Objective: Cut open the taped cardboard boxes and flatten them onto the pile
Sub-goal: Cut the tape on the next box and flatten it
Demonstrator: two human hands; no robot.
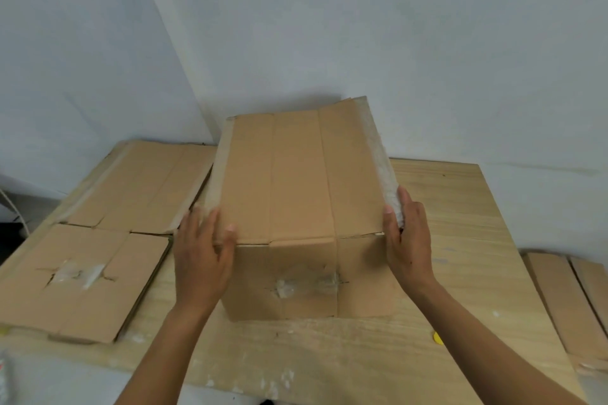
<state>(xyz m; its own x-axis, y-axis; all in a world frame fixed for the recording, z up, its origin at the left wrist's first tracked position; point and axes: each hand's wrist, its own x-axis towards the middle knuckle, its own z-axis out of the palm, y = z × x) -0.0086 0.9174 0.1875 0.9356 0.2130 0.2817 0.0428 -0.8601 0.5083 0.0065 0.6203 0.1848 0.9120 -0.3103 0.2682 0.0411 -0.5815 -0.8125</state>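
A brown cardboard box [296, 207] stands upright near the middle of the wooden tabletop [460, 240], its top panel creased lengthwise, with whitish tape remnants along both long edges and a torn patch of clear tape on the near face. The left hand [200, 260] presses its spread fingers [210, 223] flat against the box's near left corner, thumb resting on the top edge. The right hand [409, 240] clasps the near right corner, fingers wrapped over the taped edge. Left of the box lies a pile of flattened boxes [98, 240]; more flattened cardboard [569, 299] sits at the right edge.
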